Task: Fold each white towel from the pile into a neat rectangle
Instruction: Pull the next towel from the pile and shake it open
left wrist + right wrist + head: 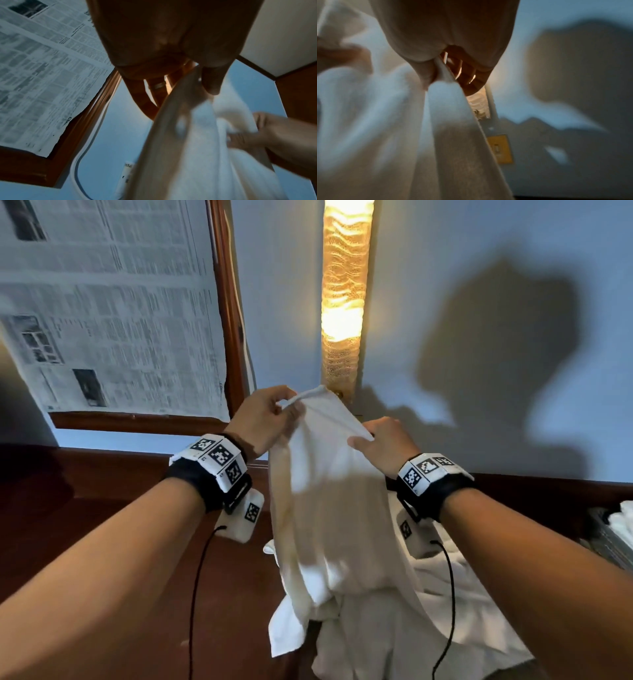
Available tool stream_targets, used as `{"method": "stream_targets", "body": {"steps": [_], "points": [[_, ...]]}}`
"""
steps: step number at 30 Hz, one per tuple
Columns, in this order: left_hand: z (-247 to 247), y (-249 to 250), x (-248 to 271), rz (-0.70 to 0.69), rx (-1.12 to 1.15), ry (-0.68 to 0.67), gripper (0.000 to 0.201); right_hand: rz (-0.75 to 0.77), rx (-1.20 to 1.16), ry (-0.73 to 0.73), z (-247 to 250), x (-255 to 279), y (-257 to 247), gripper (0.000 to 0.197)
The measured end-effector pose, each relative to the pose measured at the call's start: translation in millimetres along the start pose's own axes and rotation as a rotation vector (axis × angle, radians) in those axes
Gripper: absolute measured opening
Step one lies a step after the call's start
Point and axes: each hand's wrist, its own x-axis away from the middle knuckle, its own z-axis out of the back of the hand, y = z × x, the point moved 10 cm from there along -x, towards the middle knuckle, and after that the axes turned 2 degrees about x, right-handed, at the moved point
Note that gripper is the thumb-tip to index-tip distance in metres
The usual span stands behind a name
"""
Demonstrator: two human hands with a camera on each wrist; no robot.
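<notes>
A person holds 1 white towel up over a dark wooden table, both hands raised in front of a lit wall lamp. The left hand is just left of the lamp's base and pinches the towel's top corner, thumb against curled fingers; the left wrist view shows the thumb pressed on the bunched hem with a ring on 1 finger behind it. The right hand, a little lower and just right of the lamp's base, grips the same top edge, its thumb laid over the cloth and its fingers curled behind; the right wrist view shows the hem clamped between thumb and fingers. The stretch of edge between the 2 hands slopes down toward the right one.

From there the towel hangs below the lamp in long vertical folds, and its lower end trails onto the pile of white towels heaped on the table, below and to the right of the lamp. Left of the lamp, a wooden frame on the wall is covered with newspaper. Right of the lamp, the person's shadow falls on the pale wall.
</notes>
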Motion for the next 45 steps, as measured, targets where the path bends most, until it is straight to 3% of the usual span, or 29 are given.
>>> {"method": "stream_targets", "body": {"steps": [3, 8, 11, 15, 17, 19, 21, 25, 27, 30, 34, 37, 39, 42, 44, 45], "points": [[-17.3, -9.1, 0.1, 0.049, -0.025, -0.107, 0.034, 0.168, -0.008, 0.093, 8.4, -15.5, -27.6, 0.042], [21.9, -14.8, -11.0, 0.076, 0.085, 0.133, 0.028, 0.152, 0.089, 0.036, -5.9, -29.8, -7.1, 0.033], [51.6, -30.3, -10.5, 0.109, 0.086, 0.208, 0.024, 0.039, 0.258, -0.109, -39.0, -17.2, 59.1, 0.021], [88.8, -57.2, -10.2, 0.110, 0.083, 0.318, 0.026, -0.292, 0.296, -0.282, -62.6, 29.3, 163.1, 0.014], [87.6, -64.6, -14.9, 0.107, 0.126, 0.282, 0.031, -0.413, 0.217, -0.220, -52.8, 39.5, 178.1, 0.016], [73.3, -58.5, -18.5, 0.099, 0.178, 0.195, 0.039, -0.387, 0.080, 0.002, -26.9, 30.2, 153.5, 0.019], [48.7, -41.0, -19.3, 0.049, 0.236, 0.048, 0.038, -0.253, -0.082, 0.224, 1.8, 18.8, 94.3, 0.020], [10.3, -2.5, -3.3, -0.027, 0.366, -0.161, 0.028, 0.126, -0.228, 0.425, 42.2, 12.0, -58.7, 0.015], [0.6, -0.3, 3.5, 0.001, 0.447, -0.196, 0.041, 0.206, -0.201, 0.505, 58.7, 17.7, -109.7, 0.019], [1.9, -2.7, 11.9, 0.019, 0.535, -0.183, 0.057, 0.168, -0.203, 0.566, 70.0, 30.2, -135.7, 0.017], [16.2, 2.2, 21.3, -0.059, 0.528, -0.192, 0.039, 0.330, 0.255, 0.614, 48.7, 65.7, -167.8, 0.019], [28.4, 7.1, 29.3, -0.096, 0.582, -0.189, 0.034, 0.224, 0.183, 0.527, 18.2, 90.2, -131.1, 0.023], [40.2, 8.2, 34.4, -0.093, 0.648, -0.174, 0.032, 0.017, 0.159, 0.466, -4.0, 111.9, -79.0, 0.031], [52.9, 0.9, 40.1, -0.046, 0.706, -0.179, 0.028, -0.426, 0.091, 0.314, -31.4, 159.9, 15.3, 0.031], [51.0, -4.1, 46.5, -0.005, 0.699, -0.199, 0.028, -0.631, -0.001, 0.356, -30.8, 190.9, 45.5, 0.019], [46.5, -6.6, 49.5, 0.017, 0.710, -0.214, 0.029, -0.663, -0.051, 0.416, -24.9, 197.6, 45.9, 0.018]]}}
